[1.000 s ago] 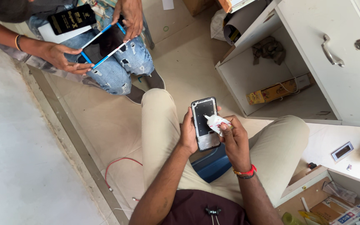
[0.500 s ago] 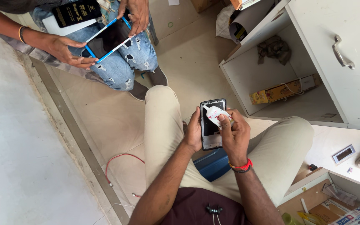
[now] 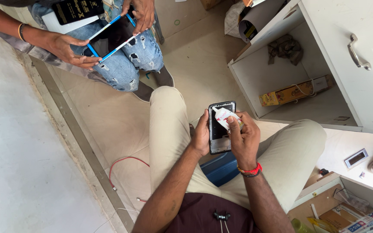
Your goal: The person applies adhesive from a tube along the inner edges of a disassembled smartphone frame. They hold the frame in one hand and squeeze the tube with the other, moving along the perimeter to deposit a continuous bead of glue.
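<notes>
The person sits on the floor with knees up. The left hand wraps around the side of a dark phone frame and holds it up between the knees. The right hand pinches a small white tube between thumb and fingers, with the tip pointing at the top of the phone frame.

A moment ago the tube sat off the right edge of the frame. Now it lies across the upper part, so the tip is closer to the top edge. It looks like glue work along that edge is under way.

Across the floor, another person's 2 hands hold a blue-edged tablet on their lap. A white cabinet stands open to the right, with a yellow box inside.
</notes>
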